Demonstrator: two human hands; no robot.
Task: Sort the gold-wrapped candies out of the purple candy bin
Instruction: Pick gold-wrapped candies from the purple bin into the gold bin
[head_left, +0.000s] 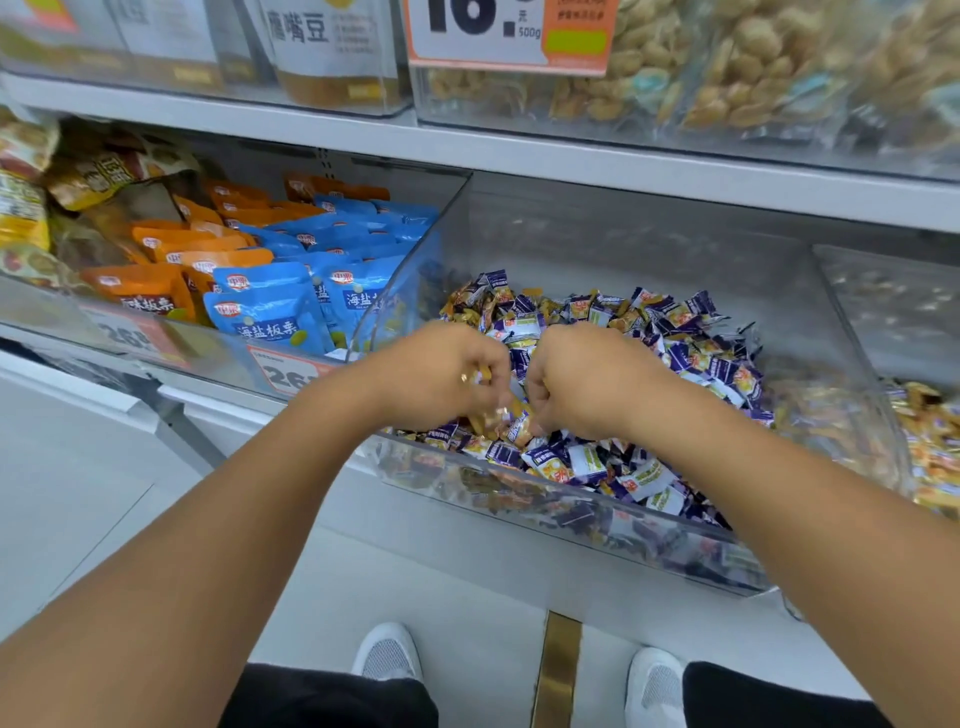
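One clear bin (566, 506) on the lower shelf (519, 156) holds a heap of purple candies (691, 358), too many to count, with gold candies (519, 423) mixed in. Two hands work over its front left part. The left hand (441, 374) curls its fingers (488, 400) around a few gold candies; the exact number is hidden by the fingers and by blur. The right hand (576, 379) is knuckles up, its fingers (540, 415) bent down and pinching a gold candy just beside the left fingertips. Both forearms reach forward and inward, so the hands nearly meet. To the left, a second bin holds blue packets (270, 312) and orange packets (140, 291). Two white shoes (387, 654) stand on the floor below.
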